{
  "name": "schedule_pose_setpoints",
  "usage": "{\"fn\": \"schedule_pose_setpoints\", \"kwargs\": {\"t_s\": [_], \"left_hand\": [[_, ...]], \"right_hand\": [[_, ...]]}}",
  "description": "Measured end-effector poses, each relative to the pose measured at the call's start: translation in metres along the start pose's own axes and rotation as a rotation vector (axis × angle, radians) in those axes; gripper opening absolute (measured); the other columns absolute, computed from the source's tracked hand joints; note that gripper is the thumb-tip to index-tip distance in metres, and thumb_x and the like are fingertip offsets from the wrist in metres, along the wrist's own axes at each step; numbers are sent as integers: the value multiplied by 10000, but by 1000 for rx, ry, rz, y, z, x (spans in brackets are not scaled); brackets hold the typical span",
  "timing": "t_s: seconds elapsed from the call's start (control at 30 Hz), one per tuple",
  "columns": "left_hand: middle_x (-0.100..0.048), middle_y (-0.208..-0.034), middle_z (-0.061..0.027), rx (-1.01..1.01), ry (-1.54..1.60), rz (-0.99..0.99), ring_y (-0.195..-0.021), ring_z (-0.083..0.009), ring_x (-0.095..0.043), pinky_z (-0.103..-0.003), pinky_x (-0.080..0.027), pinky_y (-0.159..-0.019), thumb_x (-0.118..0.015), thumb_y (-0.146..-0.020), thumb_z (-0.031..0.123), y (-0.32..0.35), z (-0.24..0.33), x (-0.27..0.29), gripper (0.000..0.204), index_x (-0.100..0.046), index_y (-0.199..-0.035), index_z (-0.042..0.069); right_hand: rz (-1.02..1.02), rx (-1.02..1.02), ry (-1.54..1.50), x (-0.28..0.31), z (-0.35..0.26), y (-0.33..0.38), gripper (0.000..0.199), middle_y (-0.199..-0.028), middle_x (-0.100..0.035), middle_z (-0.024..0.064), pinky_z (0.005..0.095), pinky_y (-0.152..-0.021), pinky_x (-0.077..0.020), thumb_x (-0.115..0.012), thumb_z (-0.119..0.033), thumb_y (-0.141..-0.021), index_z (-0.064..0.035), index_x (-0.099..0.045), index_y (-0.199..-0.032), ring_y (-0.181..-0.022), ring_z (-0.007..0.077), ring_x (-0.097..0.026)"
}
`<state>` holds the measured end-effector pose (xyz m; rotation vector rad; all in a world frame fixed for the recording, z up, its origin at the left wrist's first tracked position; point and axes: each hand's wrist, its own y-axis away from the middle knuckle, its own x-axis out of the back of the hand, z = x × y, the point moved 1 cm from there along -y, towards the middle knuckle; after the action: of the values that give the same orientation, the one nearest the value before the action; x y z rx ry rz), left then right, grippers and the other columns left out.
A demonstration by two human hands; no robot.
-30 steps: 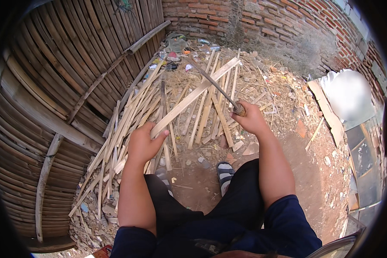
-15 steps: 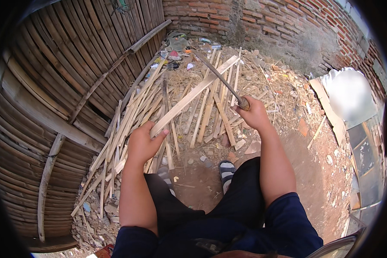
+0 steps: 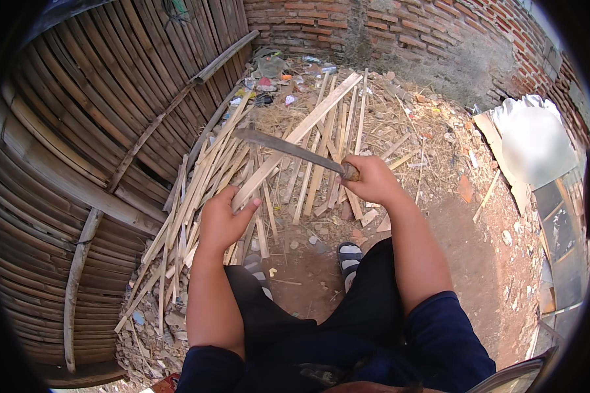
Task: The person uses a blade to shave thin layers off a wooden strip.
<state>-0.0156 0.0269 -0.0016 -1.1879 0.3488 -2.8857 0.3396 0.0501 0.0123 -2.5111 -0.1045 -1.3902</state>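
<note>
My left hand grips the near end of a long split bamboo slat that slants up and away to the right over the pile. My right hand is closed on the handle of a long machete. Its dark blade points left and crosses over the slat, close above it. Whether the blade touches the slat I cannot tell. Below my hands are my knees in dark trousers and a striped sandal.
Several bamboo slats lie in a heap on dirt ground, leaning toward a bamboo fence on the left. A brick wall runs across the back. Litter sits in the far corner; a white sack and boards lie at the right.
The machete has swung from raised and pointing up-left down to the left, its blade now lying across the slat. My right hand dropped slightly; my left hand kept its grip.
</note>
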Motion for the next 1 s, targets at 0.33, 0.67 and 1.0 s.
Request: {"fn": "schedule_pose_setpoints", "kwargs": {"t_s": [0.33,0.67,1.0], "left_hand": [[-775,-906,-183,12,-55,-44,-803,-287,-743,-399,-555,-746,-857,-909,332,-4,13,-3,399,-755,-1097,-5],[-758,-862,-228,14,4,-4,-790,-382,-751,-459,-568,-734,-853,-898,423,-1,1,1,482,-745,-1083,-9],[-760,-870,-220,-68,-26,0,-824,-417,-743,-476,-570,-767,-844,-902,443,-3,6,-12,494,-747,-1086,-4]], "right_hand": [[46,-52,-39,1,23,10,341,-878,-733,231,517,-797,-556,-847,-288,-876,-32,-723,-1064,-887,453,-719],[65,-107,-119,5,21,1,297,-866,-738,195,476,-753,-548,-846,-294,-887,-58,-730,-1027,-827,410,-712],[-104,52,36,-9,2,10,253,-880,-742,208,510,-795,-571,-816,-237,-862,-71,-737,-1036,-880,423,-730]]}}
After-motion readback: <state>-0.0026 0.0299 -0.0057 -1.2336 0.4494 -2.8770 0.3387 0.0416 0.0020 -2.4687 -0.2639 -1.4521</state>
